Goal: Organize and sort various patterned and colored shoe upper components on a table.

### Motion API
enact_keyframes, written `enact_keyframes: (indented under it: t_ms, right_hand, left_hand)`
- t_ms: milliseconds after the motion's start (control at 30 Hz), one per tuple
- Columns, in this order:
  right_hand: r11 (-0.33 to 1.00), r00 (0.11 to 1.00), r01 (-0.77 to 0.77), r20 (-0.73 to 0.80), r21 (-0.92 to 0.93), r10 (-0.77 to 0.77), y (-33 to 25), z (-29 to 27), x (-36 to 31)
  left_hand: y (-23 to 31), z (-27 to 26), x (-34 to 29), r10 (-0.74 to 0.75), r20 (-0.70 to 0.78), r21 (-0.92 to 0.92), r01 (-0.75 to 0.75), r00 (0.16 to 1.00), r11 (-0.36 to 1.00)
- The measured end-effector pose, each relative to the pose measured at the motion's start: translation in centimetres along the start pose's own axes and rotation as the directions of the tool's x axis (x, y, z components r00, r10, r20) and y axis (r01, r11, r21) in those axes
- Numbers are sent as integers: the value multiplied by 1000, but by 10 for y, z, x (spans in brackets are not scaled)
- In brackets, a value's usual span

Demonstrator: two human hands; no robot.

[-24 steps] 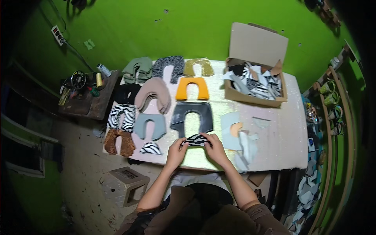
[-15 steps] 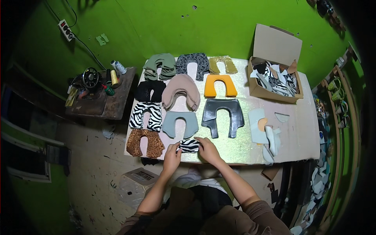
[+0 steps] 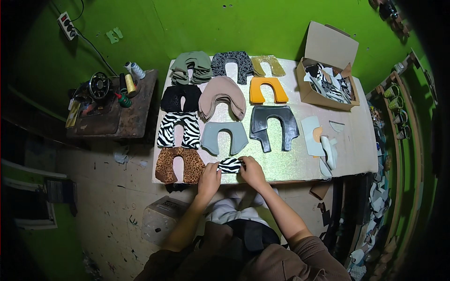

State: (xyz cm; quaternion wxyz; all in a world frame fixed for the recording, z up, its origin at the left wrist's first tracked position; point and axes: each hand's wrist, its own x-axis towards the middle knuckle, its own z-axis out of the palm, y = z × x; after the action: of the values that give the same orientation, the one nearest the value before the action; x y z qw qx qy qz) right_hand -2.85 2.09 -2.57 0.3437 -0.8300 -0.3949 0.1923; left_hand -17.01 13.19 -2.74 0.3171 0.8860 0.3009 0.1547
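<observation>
Between my hands lies a small black-and-white zebra-print piece [image 3: 230, 165] with a curved top edge, at the near edge of the table. My left hand [image 3: 209, 180] pinches its left end, with fingers bent. On its right end my right hand [image 3: 253, 172] does the same. Just left of my left hand lie leopard-print U-shaped pieces [image 3: 165, 165]. Beyond the zebra piece is a grey-green U-shaped piece [image 3: 212, 136], and a glossy black one [image 3: 259, 136] lies to its right.
More stacked U-shaped cut pieces, including a pinkish-beige stack [image 3: 208, 100], fill the table's left half. An open cardboard box [image 3: 328, 99] of scraps stands at the far right. Pale offcuts [image 3: 310, 136] lie nearer. Left of the table, a sewing machine [image 3: 99, 86] stands beside thread cones.
The whole view has shifted slightly with my head. Both hands stay at the ends of the zebra-print piece, whose far edge now shows as a rounded curve.
</observation>
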Motion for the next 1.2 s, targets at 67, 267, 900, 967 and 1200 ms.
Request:
enact_keyframes:
  t_ms: [67,267,900,967,1200]
  right_hand:
    - [1000,1000,-9,-4,-2,9,0,1,1]
    - [993,999,-6,53,-121,12,-12,-3,-2]
    - [962,965,257,75,-97,-250,13,-2,-3]
    - [959,963,266,66,-98,-261,13,-3,-2]
    - [943,948,302,-60,-141,-312,10,2,-14]
  left_hand:
    - [0,0,1,-6,8,-2,6,1000,1000]
    - [-2,3,-5,41,-63,103,-34,997,994]
    - [-6,19,11,224,119,160,-241,967,957]
    - [-3,21,11,183,104,147,-198,977,969]
    - [7,14,5,275,18,233,-272,961,934]
